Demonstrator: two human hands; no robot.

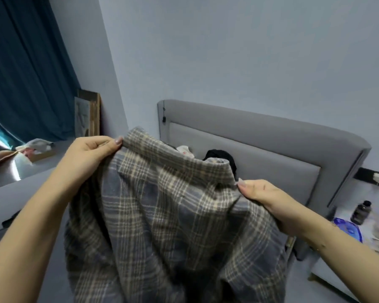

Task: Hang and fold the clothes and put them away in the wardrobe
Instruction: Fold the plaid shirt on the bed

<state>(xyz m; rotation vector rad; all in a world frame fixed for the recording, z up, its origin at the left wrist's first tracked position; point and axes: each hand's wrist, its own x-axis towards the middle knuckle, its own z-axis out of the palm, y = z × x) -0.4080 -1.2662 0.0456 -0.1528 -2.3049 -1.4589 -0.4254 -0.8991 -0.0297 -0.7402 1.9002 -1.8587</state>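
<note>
Pale blue-grey walls enclose a bedroom where a grey-and-beige plaid flannel shirt (173,215) hangs nearest the camera, held up over the bed. Left hand (92,154) and right hand (263,197) each pinch its top edge. Behind stands a grey padded headboard (260,149), with teal curtains (24,73) far left.

A raised plaid shirt (162,215) blocks the way forward to the bed; open air remains above its collar, bounded behind by the grey headboard (260,145) and wall.
</note>
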